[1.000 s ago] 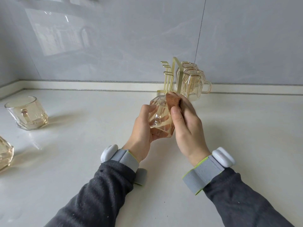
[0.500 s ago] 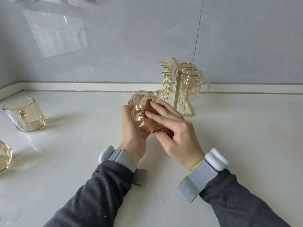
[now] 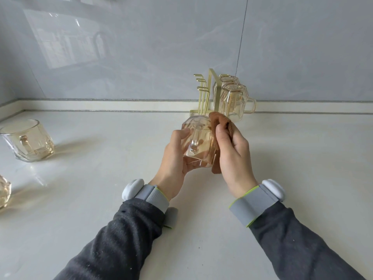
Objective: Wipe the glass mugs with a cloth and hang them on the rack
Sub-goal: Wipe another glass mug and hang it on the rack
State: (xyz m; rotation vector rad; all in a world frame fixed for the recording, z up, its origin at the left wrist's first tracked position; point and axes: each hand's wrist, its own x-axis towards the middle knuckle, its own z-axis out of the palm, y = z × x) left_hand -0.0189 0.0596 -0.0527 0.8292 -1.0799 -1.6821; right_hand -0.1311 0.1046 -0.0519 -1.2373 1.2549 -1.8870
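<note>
Mug (image 3: 198,142) is gripped in your left hand (image 3: 173,158), cloth (image 3: 220,126) pinched in your right hand (image 3: 234,156), above the counter (image 3: 302,158)'s bare middle; the rack (image 3: 212,93) stands at its back edge.

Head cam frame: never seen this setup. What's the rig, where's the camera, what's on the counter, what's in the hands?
There is no robot here. A person wears a wide-angle camera on the head, looking forward and down, so both arms come in from the bottom edge. The grey bands with white pods on the wrists are worn devices; what they do I cannot tell.

The left hand holds an amber glass mug tilted above the counter. The right hand presses a brown cloth against its side, wiping it.

Behind stands a gold wire rack with two mugs already hanging upside down on its right side; the hooks on its left are free. At far left one mug stands upright, and another is cut off by the edge.
</note>
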